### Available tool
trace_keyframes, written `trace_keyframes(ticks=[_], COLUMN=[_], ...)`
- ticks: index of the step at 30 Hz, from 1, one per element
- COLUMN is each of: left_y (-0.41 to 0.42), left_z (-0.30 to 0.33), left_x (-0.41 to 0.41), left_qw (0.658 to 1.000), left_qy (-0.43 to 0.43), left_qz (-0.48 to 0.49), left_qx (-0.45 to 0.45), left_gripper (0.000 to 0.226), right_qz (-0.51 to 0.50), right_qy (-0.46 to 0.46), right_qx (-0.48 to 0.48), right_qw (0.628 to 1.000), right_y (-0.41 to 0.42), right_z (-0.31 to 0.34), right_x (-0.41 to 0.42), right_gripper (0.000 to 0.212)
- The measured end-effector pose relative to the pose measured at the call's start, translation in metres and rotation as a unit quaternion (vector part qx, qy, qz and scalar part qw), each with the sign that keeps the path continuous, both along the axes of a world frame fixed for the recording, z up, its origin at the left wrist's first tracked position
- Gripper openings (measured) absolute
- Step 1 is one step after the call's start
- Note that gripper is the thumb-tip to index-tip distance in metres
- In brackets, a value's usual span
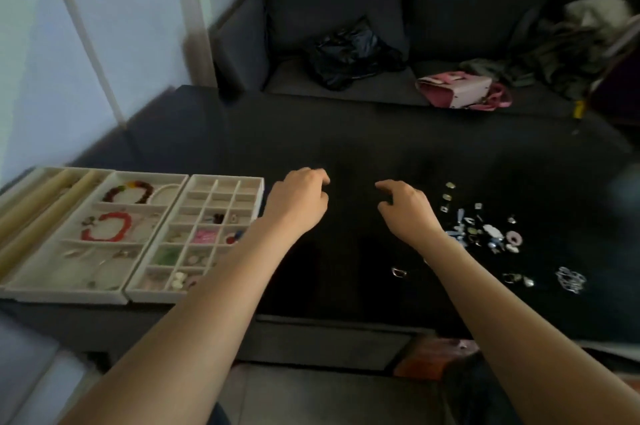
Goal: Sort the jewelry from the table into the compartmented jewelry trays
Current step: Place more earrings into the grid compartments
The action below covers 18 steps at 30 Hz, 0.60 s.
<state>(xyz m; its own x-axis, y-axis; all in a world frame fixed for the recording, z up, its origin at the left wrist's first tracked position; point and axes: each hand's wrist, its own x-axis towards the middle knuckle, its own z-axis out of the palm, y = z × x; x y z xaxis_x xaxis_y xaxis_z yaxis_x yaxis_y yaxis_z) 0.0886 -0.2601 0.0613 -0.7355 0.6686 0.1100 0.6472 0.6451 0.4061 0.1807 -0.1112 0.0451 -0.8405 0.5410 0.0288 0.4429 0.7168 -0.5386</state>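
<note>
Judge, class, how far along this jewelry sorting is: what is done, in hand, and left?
Done: the large-compartment tray holds a red bracelet, and the small-grid tray has several cells filled. In hand: nothing visible; the left hand and right hand hover with loosely curled fingers. Left: a cluster of small pieces and a silver chain on the dark table.

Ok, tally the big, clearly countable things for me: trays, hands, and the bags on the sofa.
Compartmented trays: 2, the large-slot tray and the small-grid tray
Hands: 2, left hand and right hand, neither visibly holding anything
Bags on the sofa: 2, black bag and pink bag
Total: 6
</note>
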Motion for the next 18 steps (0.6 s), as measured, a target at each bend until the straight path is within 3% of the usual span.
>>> trace_keyframes(ticks=[4,10,18], left_y=[0.075,0.171,0.244], left_z=[-0.008,-0.042,-0.059], left_x=[0.022,0.047,0.027], left_qw=[0.997,0.968,0.965], left_qy=[-0.024,-0.065,-0.066], left_qz=[-0.067,-0.229,-0.235], left_qx=[0.013,-0.075,-0.097], left_gripper=[0.037,0.061,0.068], right_qz=[-0.074,-0.081,-0.013], right_qy=[-0.032,-0.101,-0.121], right_qx=[0.025,0.016,0.037], right_qw=[0.996,0.991,0.992], right_y=[0.067,0.14,0.182], right_z=[-0.012,-0.041,-0.056], right_x=[0.04,0.074,0.063], right_gripper=[0.05,0.059,0.048])
